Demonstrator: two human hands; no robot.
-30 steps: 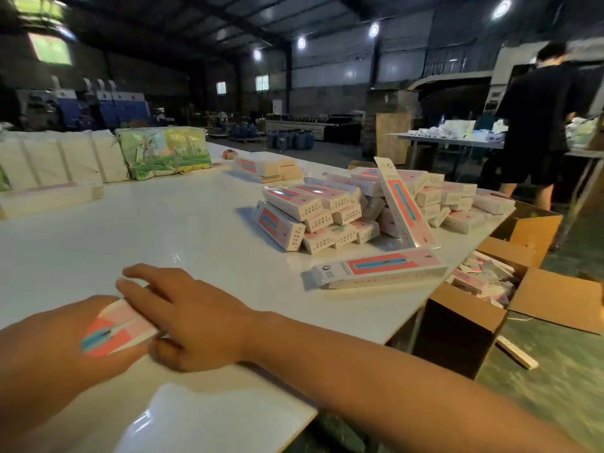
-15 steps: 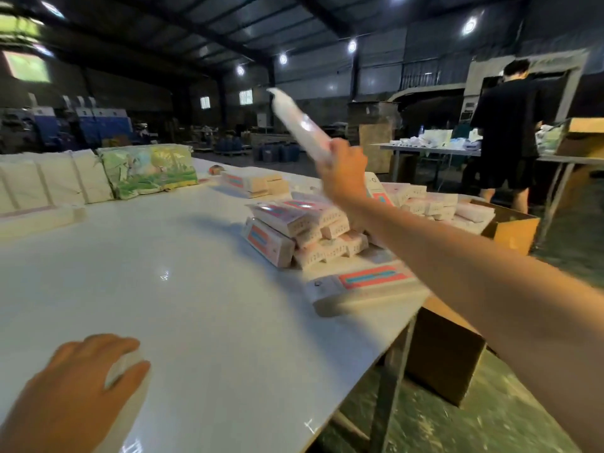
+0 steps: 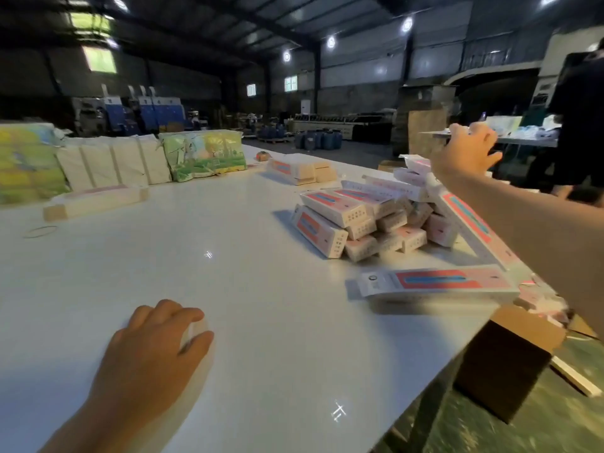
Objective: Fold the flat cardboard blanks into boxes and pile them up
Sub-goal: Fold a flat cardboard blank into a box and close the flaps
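Head view: a dim warehouse hall surrounds a broad glossy white table [image 3: 202,289], on whose right side a pile of folded white-and-pink cardboard boxes [image 3: 369,220] stands near the table's right edge, with one long folded box [image 3: 438,284] lying alone just in front of it. The right hand [image 3: 465,152] hovers with fingers spread and empty above the pile's far side, while the left hand [image 3: 157,341] presses flat on a small pale object, seemingly the next blank. Many boxes look finished; the table's centre is free, though the right edge drops to an open brown carton [image 3: 510,354] on the floor.
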